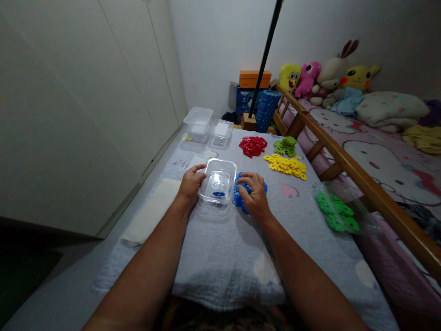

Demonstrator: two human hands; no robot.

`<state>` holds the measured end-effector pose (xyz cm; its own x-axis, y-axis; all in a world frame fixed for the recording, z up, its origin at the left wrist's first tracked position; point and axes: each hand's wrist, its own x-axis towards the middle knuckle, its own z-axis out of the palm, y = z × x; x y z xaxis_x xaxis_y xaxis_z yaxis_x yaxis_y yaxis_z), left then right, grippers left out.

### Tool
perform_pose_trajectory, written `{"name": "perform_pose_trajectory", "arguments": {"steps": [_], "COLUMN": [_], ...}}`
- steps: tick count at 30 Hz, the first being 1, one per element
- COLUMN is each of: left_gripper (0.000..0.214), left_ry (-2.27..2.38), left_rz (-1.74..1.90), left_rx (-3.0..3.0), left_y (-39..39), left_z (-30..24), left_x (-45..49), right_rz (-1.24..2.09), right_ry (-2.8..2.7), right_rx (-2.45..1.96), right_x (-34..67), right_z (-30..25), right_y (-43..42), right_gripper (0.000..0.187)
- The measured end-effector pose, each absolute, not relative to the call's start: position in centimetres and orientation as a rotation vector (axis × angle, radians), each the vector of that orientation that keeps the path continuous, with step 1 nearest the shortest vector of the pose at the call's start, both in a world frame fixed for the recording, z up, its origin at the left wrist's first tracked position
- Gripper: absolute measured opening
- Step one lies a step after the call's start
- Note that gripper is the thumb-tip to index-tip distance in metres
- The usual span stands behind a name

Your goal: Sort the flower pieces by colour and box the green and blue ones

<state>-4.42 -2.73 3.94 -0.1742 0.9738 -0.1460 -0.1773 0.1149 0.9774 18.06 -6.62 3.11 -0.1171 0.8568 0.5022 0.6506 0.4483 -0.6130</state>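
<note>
A clear plastic container (204,189) stands in the middle of the cloth-covered table, with a dark blue disc piece (218,194) lying inside it. My left hand (191,182) grips its left rim, thumb and fingers at the edge. Just right of the container is a pile of blue plastic disc pieces (237,198). My right hand (255,195) hovers over or touches this pile, fingers curved and thumb apart from them. The hand hides part of the pile, and contact under the fingertips is not clear.
Farther back lie red pieces (253,146), yellow pieces (285,166) and light green pieces (285,146). A clear container with green discs (336,212) sits at right by the wooden bed rail (339,156). More clear containers (199,117) stand back left. A folded cream cloth (151,211) lies left.
</note>
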Motion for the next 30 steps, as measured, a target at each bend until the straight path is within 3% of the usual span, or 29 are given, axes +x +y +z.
{"name": "perform_pose_trajectory", "arguments": {"steps": [6,16,30], "left_gripper": [0.06,0.059,0.055], "left_ry": [1.276,1.276,1.267], "left_rz": [1.361,1.365,1.315], "left_rx": [0.85,0.843,0.905], "left_y": [-2.6,-2.7,-2.7], "left_z": [4.3,4.3,3.9], "left_x": [-4.7,-4.7,-4.3], "right_rz": [0.165,0.17,0.161], "right_ry": [-2.047,-2.52,-2.325], "right_rx": [-1.572,-1.625,-1.647], "right_x": [18.5,17.1,19.5], "right_z": [2.9,3.4,2.7], "right_y": [-5.4,-5.3,-5.4], "right_gripper": [0.035,0.055,0.037]}}
